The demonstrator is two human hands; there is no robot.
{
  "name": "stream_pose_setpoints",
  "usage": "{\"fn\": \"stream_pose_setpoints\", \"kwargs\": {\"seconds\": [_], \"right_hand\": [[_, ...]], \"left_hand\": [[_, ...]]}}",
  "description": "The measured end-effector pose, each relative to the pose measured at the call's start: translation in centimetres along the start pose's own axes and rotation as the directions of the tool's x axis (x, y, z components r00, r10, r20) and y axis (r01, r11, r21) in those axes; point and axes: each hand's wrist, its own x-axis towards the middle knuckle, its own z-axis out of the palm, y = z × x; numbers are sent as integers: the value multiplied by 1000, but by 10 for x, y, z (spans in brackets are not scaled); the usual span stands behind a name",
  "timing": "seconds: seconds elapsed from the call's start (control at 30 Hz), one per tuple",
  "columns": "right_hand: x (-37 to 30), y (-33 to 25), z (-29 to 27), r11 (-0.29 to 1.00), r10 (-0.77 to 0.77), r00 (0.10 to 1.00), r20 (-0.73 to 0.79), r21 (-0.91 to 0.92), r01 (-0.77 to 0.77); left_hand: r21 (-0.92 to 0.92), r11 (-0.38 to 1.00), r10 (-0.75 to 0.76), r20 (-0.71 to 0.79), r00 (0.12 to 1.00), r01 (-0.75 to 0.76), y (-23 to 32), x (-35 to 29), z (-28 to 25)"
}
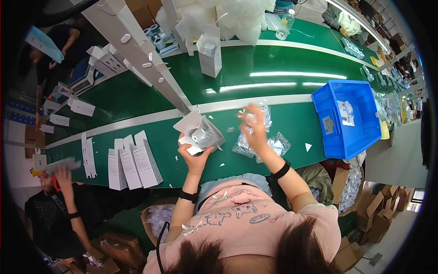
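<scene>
My left hand point(195, 160) grips a small white carton point(185, 123) from below, its flap standing up. Inside the carton sits a rounded white device point(199, 136) with clear plastic around it. To the right, my right hand point(256, 130) is raised over the green table and smeared by motion. Whitish bits show at its fingertips, but I cannot make out whether it holds them. Beneath and beside that hand lie clear plastic bags point(278, 145) with white parts in them.
Several white cartons point(137, 162) lie at the left, beside flat white card strips point(89, 155). A blue bin point(327, 125) stands right. Paper scraps point(308, 146) dot the table. Another carton point(211, 61) stands beyond a metal post point(155, 68). A co-worker point(54, 214) works at far left.
</scene>
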Motion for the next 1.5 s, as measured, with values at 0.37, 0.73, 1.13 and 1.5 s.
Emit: {"fn": "stream_pose_setpoints", "kwargs": {"seconds": [0.37,0.73,1.13,1.5], "right_hand": [[12,85,-41,782,241,945,223,-621,-53],[35,-76,10,931,18,989,147,358,-70],[13,-72,21,836,-404,871,278,-275,475],[-174,-68,-113,731,311,871,-379,-491,-475]], "left_hand": [[220,975,1,158,987,-37,47,42,-13],[294,943,-183,63,981,157,59,68,-12],[277,933,-260,78,963,229,37,74,-11],[194,978,-69,-64,996,81,-60,242,129]]}}
